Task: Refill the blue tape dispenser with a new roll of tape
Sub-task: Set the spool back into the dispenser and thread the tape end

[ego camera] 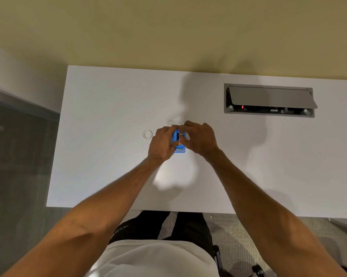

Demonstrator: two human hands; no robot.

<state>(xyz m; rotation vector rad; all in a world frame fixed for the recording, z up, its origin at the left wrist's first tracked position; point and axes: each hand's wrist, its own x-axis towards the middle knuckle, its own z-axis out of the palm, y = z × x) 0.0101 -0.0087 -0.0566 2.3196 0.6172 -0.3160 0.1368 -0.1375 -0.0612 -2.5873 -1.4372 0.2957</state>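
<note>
Both hands, left (162, 143) and right (198, 139), grip blue dispenser (178, 143) mid-table (108, 116), edges distant

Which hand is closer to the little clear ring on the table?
The left hand. The clear ring lies just beside it, while the right hand is across the blue tape dispenser.

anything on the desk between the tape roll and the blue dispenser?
Nothing visible. The tape roll lies on the bare desk just left of the blue dispenser; only the left hand, gripping the dispenser, sits between them.
</note>
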